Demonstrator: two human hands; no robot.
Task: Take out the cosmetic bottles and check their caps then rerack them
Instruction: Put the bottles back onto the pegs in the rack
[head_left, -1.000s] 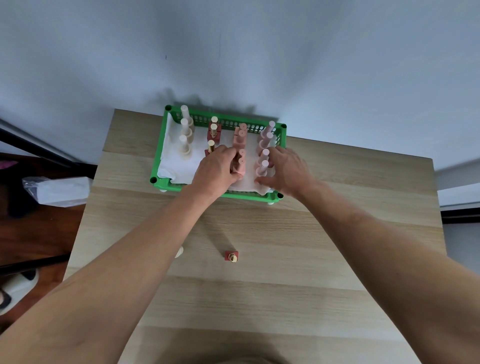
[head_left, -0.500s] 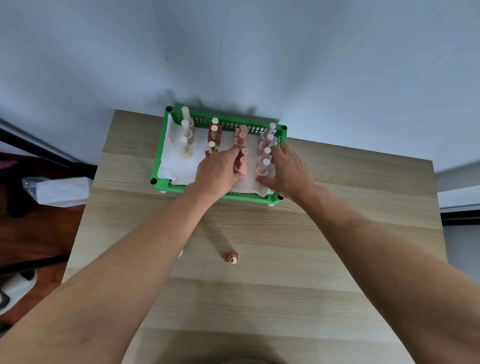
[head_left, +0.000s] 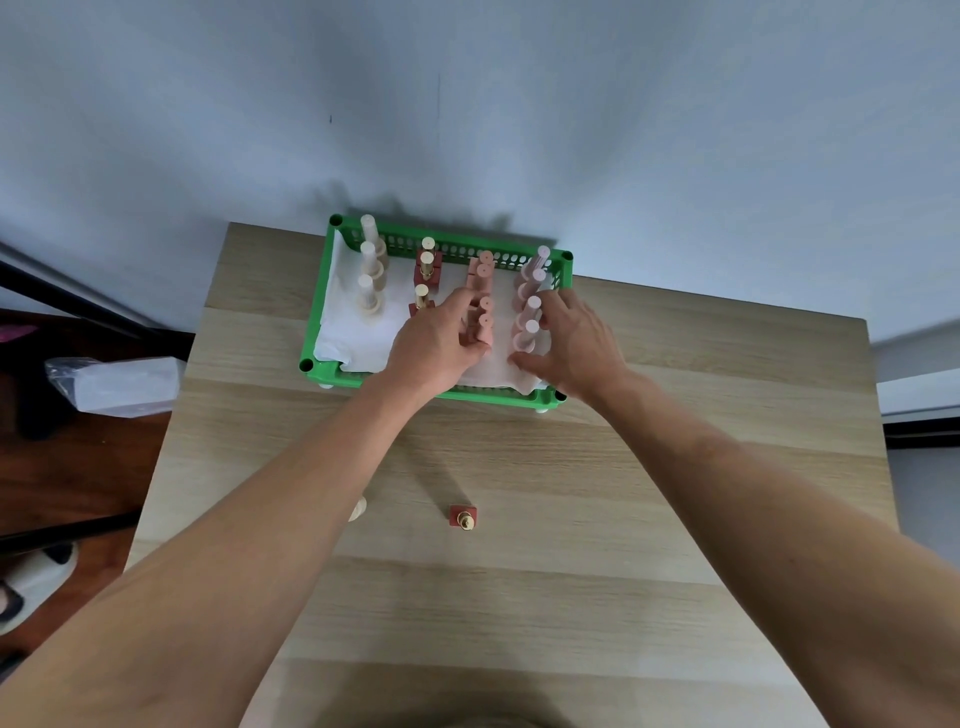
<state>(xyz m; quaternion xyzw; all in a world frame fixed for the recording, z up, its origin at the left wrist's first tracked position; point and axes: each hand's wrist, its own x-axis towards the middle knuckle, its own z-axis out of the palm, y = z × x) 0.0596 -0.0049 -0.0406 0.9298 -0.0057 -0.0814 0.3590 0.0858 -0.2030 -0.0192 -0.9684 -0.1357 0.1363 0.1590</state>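
Head view: both hands sit in the green basket (head_left: 332, 322). My left hand (head_left: 441, 343) curls round the nearest salmon-pink bottle (head_left: 484, 332); my right hand (head_left: 569, 345) grips the near pale-pink bottle (head_left: 527, 335). I judge this the take-out step — next, lift both straight up clear of their neighbours. One red bottle (head_left: 463, 518) stands out on the table (head_left: 623, 519). Against the frame a second back, fingers have closed in tighter — bottles not yet raised.

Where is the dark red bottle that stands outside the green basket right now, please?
In the head view, the dark red bottle stands upright on the wooden table, nearer the person than the green basket, between the two forearms.
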